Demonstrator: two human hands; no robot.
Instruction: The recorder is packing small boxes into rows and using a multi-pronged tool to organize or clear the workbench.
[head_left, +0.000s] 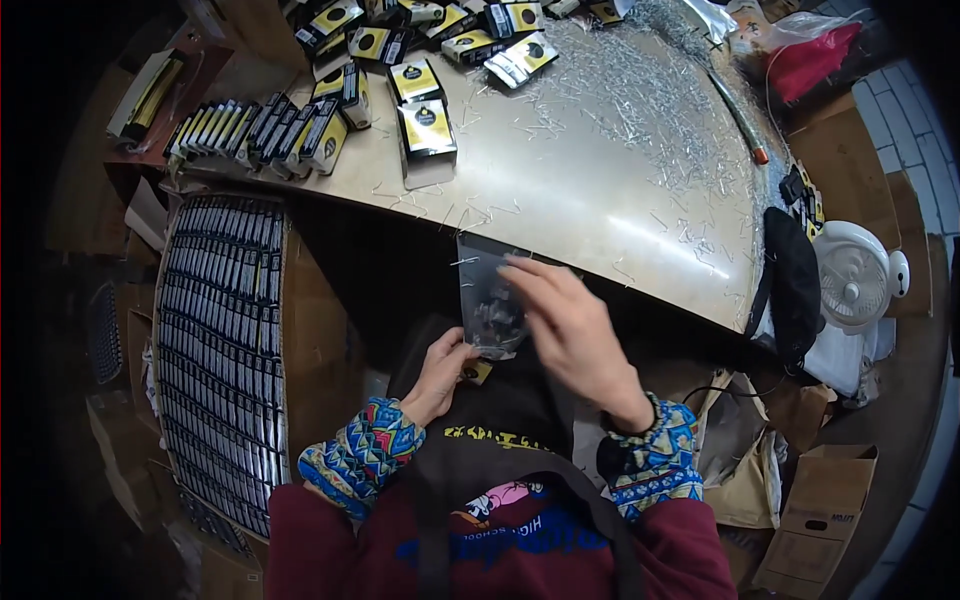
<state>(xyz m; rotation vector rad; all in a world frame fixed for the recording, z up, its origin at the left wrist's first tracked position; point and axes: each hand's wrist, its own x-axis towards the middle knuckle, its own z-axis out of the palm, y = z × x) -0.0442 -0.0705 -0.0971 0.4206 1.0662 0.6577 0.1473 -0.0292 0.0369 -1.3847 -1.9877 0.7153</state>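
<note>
My left hand (440, 370) pinches the lower edge of a clear plastic bag (478, 285) in front of the table edge. Small dark pieces show through the plastic, too blurred to name. Stretched fingers of my right hand (575, 335) lie against or just over the bag's right side; whether they touch it I cannot tell. Just under the bag, beside my left fingers, a small yellow and black piece (476, 372) shows. An opened yellow and black small box (428, 128) lies on the table (540, 190) beyond my hands.
Thin bent metal wires (620, 100) litter the table. More small boxes (320, 140) stand in a row at left. A large carton packed with boxes (225, 330) is left of me. At right are a white fan (850, 280) and a brown carton (815, 520).
</note>
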